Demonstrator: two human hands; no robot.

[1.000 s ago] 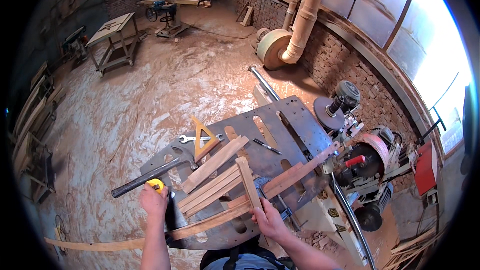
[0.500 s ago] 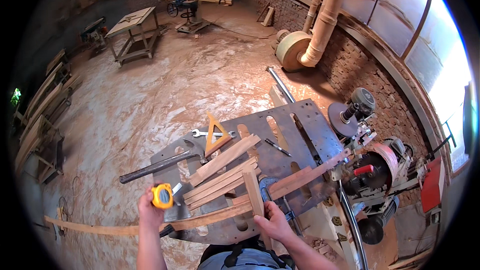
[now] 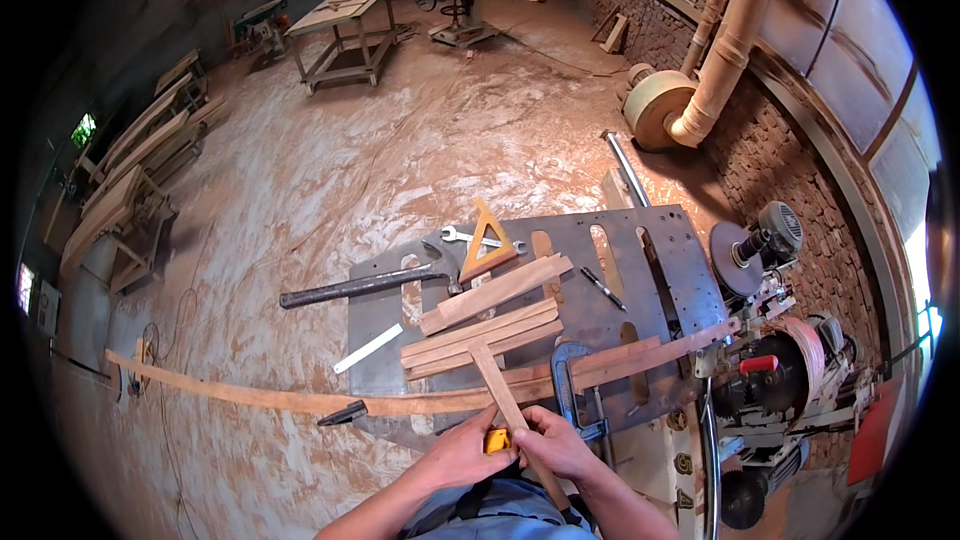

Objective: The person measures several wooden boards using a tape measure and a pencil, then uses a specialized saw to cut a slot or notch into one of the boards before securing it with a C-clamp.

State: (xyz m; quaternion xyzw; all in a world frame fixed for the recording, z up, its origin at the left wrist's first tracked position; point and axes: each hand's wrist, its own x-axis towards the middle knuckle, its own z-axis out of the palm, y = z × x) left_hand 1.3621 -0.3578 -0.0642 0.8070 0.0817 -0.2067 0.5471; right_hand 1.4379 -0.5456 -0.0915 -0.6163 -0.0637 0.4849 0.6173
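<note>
My left hand (image 3: 458, 452) holds a yellow tape measure (image 3: 496, 439) close to my body, against a narrow wooden strip (image 3: 505, 402). Gripping the same strip just right of the tape is my right hand (image 3: 556, 444). The strip runs from my hands up onto a stack of wooden slats (image 3: 482, 333) lying on the grey metal machine table (image 3: 655, 270). A long curved wooden strip (image 3: 300, 400) crosses the table's near edge, with a blue clamp (image 3: 567, 380) on it beside my right hand.
On the table lie a hammer (image 3: 365, 283), a wrench (image 3: 462, 236), a wooden triangle (image 3: 486, 238), a white ruler (image 3: 368, 348) and a pencil (image 3: 604, 288). A motor and red belt guard (image 3: 785, 380) stand at right. A dust duct (image 3: 700, 90) and workbenches (image 3: 340, 30) are on the sawdust floor.
My left hand has brought the yellow tape measure in from the left to the narrow strip, meeting my right hand. My head has moved, so the table sits farther from me.
</note>
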